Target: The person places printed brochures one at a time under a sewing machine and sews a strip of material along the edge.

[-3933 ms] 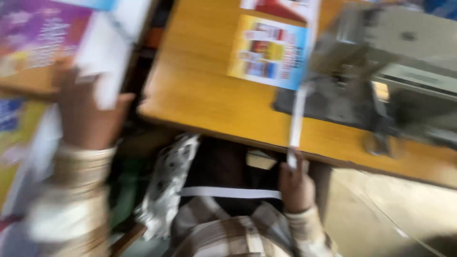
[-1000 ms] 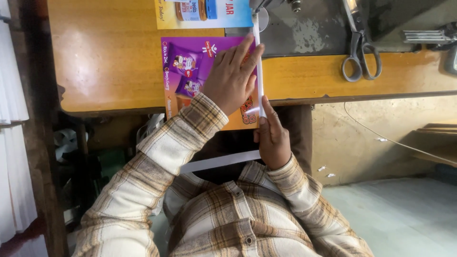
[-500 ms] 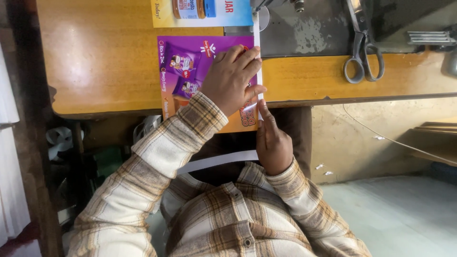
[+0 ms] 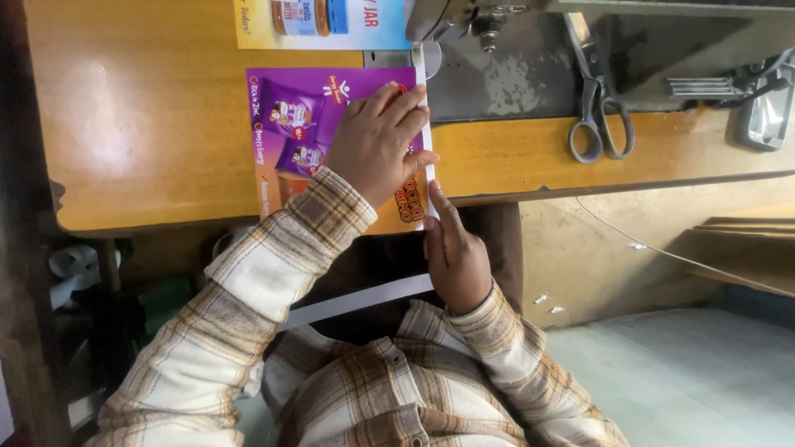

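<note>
Pressing flat with fingers spread and laid together, the left hand [image 4: 377, 145] is seen palm-down on a purple printed sheet [image 4: 319, 124]; nothing is gripped, the sheet being merely held down, and the fingertips reach toward two o'clock where a narrow white strip [image 4: 425, 124] is met along the sheet's right edge. At five o'clock from that hand the right hand [image 4: 455, 252] is found, its index finger [image 4: 441, 209] stretched out and laid against the lower end of the white strip at the table edge, the other fingers curled loosely inward; whether the strip is pinched beneath cannot be told. The purple sheet is placed on a wooden table [image 4: 141, 124], its lower orange part overhanging the near edge slightly. At twelve o'clock from the sheet a second printed sheet [image 4: 323, 25], yellow and blue, is seen touching its top edge. At one o'clock the grey bed of a sewing machine [image 4: 513, 70] is set into the table, the strip running up to its needle area. A pair of scissors [image 4: 598, 120] is laid at three o'clock from the left hand, well apart, half on the machine bed and half on the wood. Both arms are covered by plaid sleeves [image 4: 273, 273].
</note>
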